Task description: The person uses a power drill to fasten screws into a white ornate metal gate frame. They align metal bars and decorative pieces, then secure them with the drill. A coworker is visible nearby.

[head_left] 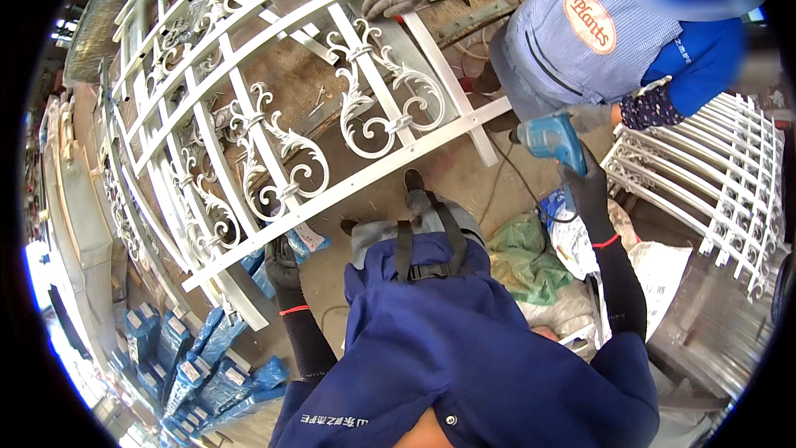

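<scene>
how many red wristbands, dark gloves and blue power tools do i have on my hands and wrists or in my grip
Red wristbands: 2
Dark gloves: 2
Blue power tool: 1
Total: 5

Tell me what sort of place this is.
Most likely a metalworking shop that makes or assembles railings: a white scrollwork railing panel lies ahead, more white barred panels are at the right, and the gloved right hand holds a blue power drill.
</scene>
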The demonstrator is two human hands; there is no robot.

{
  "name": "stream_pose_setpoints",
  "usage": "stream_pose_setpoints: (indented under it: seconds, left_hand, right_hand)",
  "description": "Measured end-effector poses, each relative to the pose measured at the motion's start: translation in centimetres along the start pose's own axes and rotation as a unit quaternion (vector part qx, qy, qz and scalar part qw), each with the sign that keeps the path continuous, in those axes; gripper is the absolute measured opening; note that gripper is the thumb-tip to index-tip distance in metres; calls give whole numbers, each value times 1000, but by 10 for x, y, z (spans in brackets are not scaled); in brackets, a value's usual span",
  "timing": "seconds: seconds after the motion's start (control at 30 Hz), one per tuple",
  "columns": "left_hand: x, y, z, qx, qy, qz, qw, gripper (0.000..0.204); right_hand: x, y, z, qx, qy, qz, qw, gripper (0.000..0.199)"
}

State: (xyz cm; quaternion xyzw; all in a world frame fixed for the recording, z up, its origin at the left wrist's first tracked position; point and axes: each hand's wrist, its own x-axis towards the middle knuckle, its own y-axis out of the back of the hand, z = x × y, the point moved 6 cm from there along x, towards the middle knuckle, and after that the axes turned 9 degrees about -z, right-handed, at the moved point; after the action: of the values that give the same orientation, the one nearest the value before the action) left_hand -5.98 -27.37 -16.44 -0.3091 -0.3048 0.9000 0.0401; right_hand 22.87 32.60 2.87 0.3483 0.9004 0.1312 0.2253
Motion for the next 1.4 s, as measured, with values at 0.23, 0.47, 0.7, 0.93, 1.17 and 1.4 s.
stream_pose_setpoints:
  seconds: [0.23, 0.47, 0.7, 0.93, 1.17, 1.4]
  left_hand:
    - [7, -14, -14, -83, -79, -109, 987, 38]
    - [62, -55, -30, -251, -120, -76, 957, 41]
    - [24, -28, -22, -78, -121, 109, 984, 61]
    - [8, 5, 12, -112, -151, 160, 969, 48]
    - [-1, 20, 17, -36, -164, 113, 979, 42]
    - [41, -2, 68, 16, -23, -28, 999, 41]
  right_hand:
    - [103, 1, -52, -108, 174, 38, 978, 43]
    - [260, -63, -1, 429, 16, -69, 900, 29]
    - [405, -147, 62, 488, 79, -191, 848, 35]
    - [473, -140, 88, -130, 134, -133, 973, 45]
    - [296, -338, -68, -210, 367, -208, 882, 30]
    - [194, -735, -173, -337, 542, -228, 735, 37]
